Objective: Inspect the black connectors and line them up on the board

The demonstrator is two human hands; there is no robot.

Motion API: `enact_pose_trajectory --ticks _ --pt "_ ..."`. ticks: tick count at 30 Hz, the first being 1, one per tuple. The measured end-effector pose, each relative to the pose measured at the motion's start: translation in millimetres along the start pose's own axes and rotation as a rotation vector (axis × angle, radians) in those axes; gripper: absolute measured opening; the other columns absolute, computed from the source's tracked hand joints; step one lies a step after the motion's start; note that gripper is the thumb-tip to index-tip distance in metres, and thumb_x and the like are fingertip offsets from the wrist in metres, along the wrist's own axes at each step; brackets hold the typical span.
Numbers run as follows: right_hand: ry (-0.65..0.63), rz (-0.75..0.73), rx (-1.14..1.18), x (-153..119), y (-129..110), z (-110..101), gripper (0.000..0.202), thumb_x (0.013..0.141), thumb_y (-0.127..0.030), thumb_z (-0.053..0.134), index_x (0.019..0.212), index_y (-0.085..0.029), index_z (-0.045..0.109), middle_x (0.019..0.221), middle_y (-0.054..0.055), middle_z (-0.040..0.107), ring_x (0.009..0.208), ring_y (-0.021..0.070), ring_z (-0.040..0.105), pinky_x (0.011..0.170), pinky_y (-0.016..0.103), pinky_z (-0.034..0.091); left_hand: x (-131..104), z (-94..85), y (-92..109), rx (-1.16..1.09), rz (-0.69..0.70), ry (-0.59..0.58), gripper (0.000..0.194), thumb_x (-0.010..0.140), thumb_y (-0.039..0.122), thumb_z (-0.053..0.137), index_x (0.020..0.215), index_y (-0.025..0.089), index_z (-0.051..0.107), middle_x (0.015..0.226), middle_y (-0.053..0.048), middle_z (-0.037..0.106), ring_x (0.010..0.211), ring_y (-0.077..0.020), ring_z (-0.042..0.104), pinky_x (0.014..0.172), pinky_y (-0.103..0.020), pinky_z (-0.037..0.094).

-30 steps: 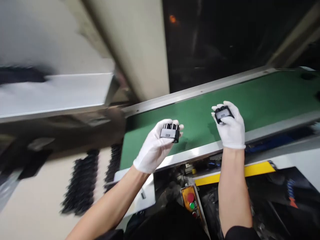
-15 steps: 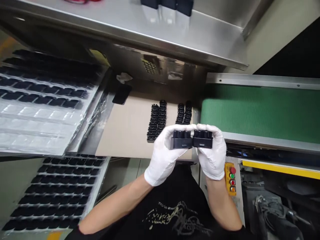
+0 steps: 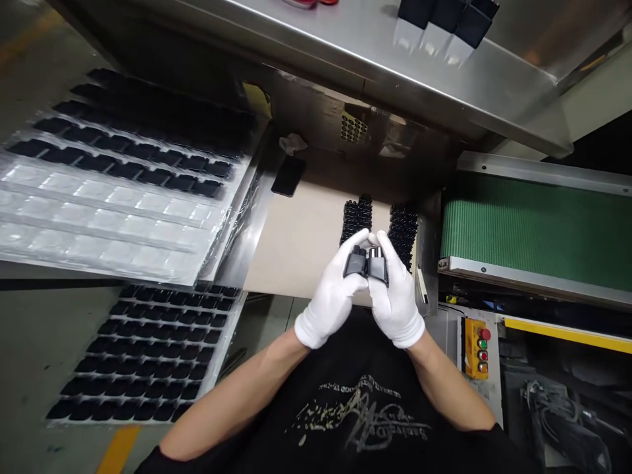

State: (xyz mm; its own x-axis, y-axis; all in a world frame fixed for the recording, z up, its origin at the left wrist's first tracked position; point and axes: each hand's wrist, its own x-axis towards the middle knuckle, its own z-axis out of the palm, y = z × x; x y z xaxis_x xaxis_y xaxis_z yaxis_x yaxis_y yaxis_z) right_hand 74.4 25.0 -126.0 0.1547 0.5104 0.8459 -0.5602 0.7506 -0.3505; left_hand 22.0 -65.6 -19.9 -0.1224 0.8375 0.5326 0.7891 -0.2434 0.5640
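Observation:
Both hands wear white gloves and meet above the near edge of a beige board (image 3: pixel 291 253). My left hand (image 3: pixel 326 299) is closed around a small black plastic housing (image 3: pixel 355 264) with short round posts on top. A matching black housing (image 3: pixel 378 268) is gripped by my right hand (image 3: pixel 399 303), tilted beside the first. The two pieces are side by side, nearly touching. Just beyond my fingers, stacked rows of similar black parts (image 3: pixel 356 216) lie on the board, with another group (image 3: pixel 403 230) to the right, partly hidden by my right hand.
Left stands a clear blister tray (image 3: pixel 99 217) partly filled with black parts; a fuller tray (image 3: pixel 148 355) is lower. A black phone (image 3: pixel 289 176) lies at the board's back left. A green conveyor (image 3: pixel 533 227) and yellow button box (image 3: pixel 476 349) are right; a steel shelf (image 3: pixel 345 39) overhangs.
The two black housings have been turned, from long sides facing me to narrower, angled faces. My hands have drawn closer together, and the view has shifted to the left.

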Motion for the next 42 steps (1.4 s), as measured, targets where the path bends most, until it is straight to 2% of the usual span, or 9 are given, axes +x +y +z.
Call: enact_pose_trajectory --ticks 5,10,13,19,28,32,35,38,42 --pt "0.023 0.041 0.091 -29.1 21.6 9.8 0.069 0.111 -0.029 0.047 0.177 -0.028 0.028 0.163 0.012 0.058 0.147 0.0294 0.062 0.125 0.054 0.053 -5.4 -14.2 -0.6 -0.118 -0.286 -0.206 0.070 0.099 0.035 0.066 0.167 0.031 0.048 0.172 -0.006 0.050 0.160 -0.0354 0.045 0.132 -0.053 0.042" --pt "0.190 0.040 0.196 -32.9 27.7 -1.6 0.057 0.106 -0.030 0.061 0.163 -0.031 0.055 0.153 0.009 0.068 0.140 0.0299 0.067 0.121 0.051 0.057 -9.6 -5.2 5.7 0.210 -0.159 -0.172 0.066 0.105 0.054 0.063 0.163 0.023 0.056 0.164 -0.014 0.057 0.151 -0.0367 0.055 0.132 -0.056 0.042" --pt "0.236 0.093 0.326 -19.8 30.8 -25.2 0.048 0.097 -0.021 0.072 0.145 -0.028 0.070 0.138 0.007 0.076 0.127 0.0276 0.075 0.113 0.046 0.063 -5.4 3.2 10.4 0.243 -0.094 -0.063 0.059 0.102 0.051 0.071 0.153 0.022 0.066 0.155 -0.013 0.066 0.143 -0.0349 0.063 0.128 -0.053 0.048" --pt "0.144 0.127 0.421 6.3 47.7 -67.0 0.060 0.082 -0.013 0.078 0.140 -0.022 0.067 0.117 0.009 0.079 0.109 0.0260 0.078 0.098 0.044 0.068 10.4 30.5 12.1 0.152 -0.004 0.090 0.070 0.076 0.023 0.096 0.141 0.022 0.070 0.127 -0.011 0.080 0.121 -0.0299 0.076 0.111 -0.043 0.063" --pt "0.038 0.082 0.586 25.7 67.5 -69.6 0.067 0.081 -0.006 0.081 0.142 -0.028 0.063 0.118 0.006 0.076 0.109 0.0245 0.076 0.103 0.047 0.064 22.6 57.7 1.4 0.068 -0.003 0.276 0.081 0.068 0.021 0.102 0.140 0.020 0.066 0.121 -0.011 0.081 0.112 -0.0266 0.078 0.098 -0.038 0.065" --pt "0.060 0.017 0.620 36.9 64.6 -70.2 0.045 0.078 -0.009 0.081 0.115 -0.027 0.064 0.110 0.005 0.073 0.112 0.0280 0.075 0.104 0.052 0.063 24.9 58.6 2.5 -0.041 -0.003 0.298 0.065 0.069 0.026 0.101 0.125 0.020 0.068 0.113 -0.009 0.082 0.106 -0.0255 0.079 0.096 -0.038 0.065" --pt "0.025 0.126 0.790 46.1 69.1 -71.1 0.033 0.079 -0.008 0.077 0.097 -0.025 0.055 0.102 0.003 0.070 0.100 0.0250 0.078 0.090 0.045 0.066 30.3 56.4 1.2 -0.233 -0.067 0.272 0.040 0.078 0.030 0.093 0.105 0.020 0.066 0.102 -0.007 0.081 0.095 -0.0258 0.080 0.087 -0.040 0.066" --pt "-0.104 0.311 0.947 48.3 86.2 -69.3 0.017 0.082 -0.012 0.069 0.094 -0.022 0.060 0.102 0.003 0.071 0.079 0.0192 0.075 0.072 0.036 0.063 36.9 47.4 -3.2 -0.402 -0.241 0.236 0.022 0.084 0.027 0.083 0.097 0.020 0.068 0.102 -0.008 0.080 0.079 -0.0219 0.077 0.073 -0.036 0.063" --pt "-0.185 0.552 0.903 35.2 105.7 -54.1 0.016 0.094 -0.027 0.063 0.103 -0.018 0.073 0.116 0.010 0.076 0.066 0.0148 0.066 0.061 0.033 0.057 44.4 24.1 -9.2 -0.562 -0.464 0.189 0.021 0.092 0.037 0.071 0.103 0.020 0.076 0.103 -0.009 0.078 0.062 -0.0142 0.062 0.060 -0.031 0.054"
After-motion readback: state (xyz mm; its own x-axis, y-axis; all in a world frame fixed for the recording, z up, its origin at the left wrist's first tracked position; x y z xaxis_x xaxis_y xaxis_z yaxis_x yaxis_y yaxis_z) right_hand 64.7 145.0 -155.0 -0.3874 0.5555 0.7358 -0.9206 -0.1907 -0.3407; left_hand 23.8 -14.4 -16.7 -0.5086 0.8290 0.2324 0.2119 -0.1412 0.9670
